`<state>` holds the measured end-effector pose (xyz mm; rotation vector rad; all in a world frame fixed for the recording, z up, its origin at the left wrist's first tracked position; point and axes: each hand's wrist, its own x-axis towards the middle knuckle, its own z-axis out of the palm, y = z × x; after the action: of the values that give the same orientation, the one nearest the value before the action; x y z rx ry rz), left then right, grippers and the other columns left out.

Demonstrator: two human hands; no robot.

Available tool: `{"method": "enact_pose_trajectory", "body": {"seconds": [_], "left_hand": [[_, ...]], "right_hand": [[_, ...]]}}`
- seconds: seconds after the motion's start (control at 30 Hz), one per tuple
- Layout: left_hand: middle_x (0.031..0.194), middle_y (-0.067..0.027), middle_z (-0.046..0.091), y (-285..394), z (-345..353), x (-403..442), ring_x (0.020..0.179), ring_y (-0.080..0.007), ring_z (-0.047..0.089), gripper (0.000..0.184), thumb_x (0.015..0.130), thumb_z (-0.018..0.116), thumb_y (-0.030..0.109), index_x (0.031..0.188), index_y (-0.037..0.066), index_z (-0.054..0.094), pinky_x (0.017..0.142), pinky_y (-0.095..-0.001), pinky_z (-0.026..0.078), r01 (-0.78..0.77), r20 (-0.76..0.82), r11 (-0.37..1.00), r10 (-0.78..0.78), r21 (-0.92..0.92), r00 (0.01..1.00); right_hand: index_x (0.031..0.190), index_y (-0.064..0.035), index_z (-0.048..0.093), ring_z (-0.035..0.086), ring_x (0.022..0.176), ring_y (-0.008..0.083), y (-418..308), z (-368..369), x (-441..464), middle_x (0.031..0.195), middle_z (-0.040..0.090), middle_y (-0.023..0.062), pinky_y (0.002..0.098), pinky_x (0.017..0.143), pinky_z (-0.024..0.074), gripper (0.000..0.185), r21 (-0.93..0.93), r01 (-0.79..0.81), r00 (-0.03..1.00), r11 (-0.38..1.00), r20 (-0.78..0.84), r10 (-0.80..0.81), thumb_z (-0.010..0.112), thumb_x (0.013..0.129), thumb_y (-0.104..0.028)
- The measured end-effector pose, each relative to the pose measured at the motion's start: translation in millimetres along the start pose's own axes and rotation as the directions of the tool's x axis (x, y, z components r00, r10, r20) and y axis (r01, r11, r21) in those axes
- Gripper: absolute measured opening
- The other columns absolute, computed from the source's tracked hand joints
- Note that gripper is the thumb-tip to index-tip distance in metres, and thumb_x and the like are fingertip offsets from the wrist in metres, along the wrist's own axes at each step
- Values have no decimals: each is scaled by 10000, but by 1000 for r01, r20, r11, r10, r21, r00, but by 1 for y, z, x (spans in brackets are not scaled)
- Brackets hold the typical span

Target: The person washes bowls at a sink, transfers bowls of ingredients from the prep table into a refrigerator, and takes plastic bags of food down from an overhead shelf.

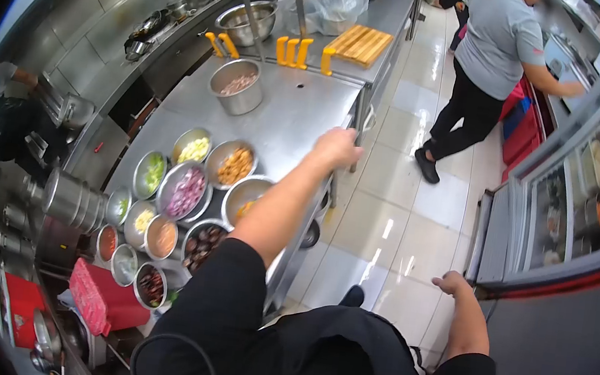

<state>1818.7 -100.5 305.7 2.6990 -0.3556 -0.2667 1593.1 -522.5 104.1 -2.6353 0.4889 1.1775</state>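
Note:
My left hand (pixel 338 148) is stretched out over the right edge of the steel table (pixel 291 108), its fingers curled and nothing visible in them. A steel pot of chopped pale pinkish food (pixel 237 87) stands to its left. Under and beside my left forearm are steel bowls of golden-brown pieces (pixel 234 166), chopped purple onion (pixel 184 190) and dark mushroom-like pieces (pixel 203 244). Low at my right side, my right hand (pixel 452 283) hangs near the glass-front fridge (pixel 503 242), apart from it. Its fingers are loosely curled, and I see nothing in them.
Yellow-handled tools (pixel 292 52) and a slatted wooden board (pixel 359 45) lie at the table's far end. A person in a grey shirt (pixel 502 36) stands ahead in the tiled aisle (pixel 377 197). Another person's arm (pixel 18 76) is at the left, among steel pots (pixel 74 197).

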Motion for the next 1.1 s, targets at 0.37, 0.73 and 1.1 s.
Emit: {"method": "enact_pose_trajectory", "body": {"seconds": [0.37, 0.73, 1.1], "left_hand": [[1298, -189, 572, -5, -82, 167, 1207, -350, 533, 580, 881, 601, 422, 1334, 67, 528, 1028, -402, 410, 5, -58, 998, -9, -66, 998], [1482, -123, 385, 15, -57, 543, 1397, -329, 307, 620, 898, 578, 426, 1374, 49, 453, 1092, -525, 317, 3, 23, 1000, -3, 18, 1000], [1387, -98, 454, -22, -29, 690, 1368, -303, 315, 529, 881, 591, 403, 1292, 80, 509, 1076, -593, 250, 195, -68, 960, -185, 201, 980]], "right_hand": [[1257, 25, 565, 578, 1150, 362, -272, -328, 125, 1203, 612, 248, 393, 981, 455, 650, 0, 707, 681, 707, -272, -680, 659, 827, -453], [1136, 59, 630, 601, 1102, 373, -135, -489, 350, 1135, 636, 263, 416, 930, 480, 642, 62, 397, 861, 916, -370, -348, 649, 813, -495], [998, 77, 681, 691, 847, 331, -91, -661, 634, 975, 675, 263, 399, 761, 539, 671, 32, 86, 985, 996, 148, -90, 608, 815, -565]]}}
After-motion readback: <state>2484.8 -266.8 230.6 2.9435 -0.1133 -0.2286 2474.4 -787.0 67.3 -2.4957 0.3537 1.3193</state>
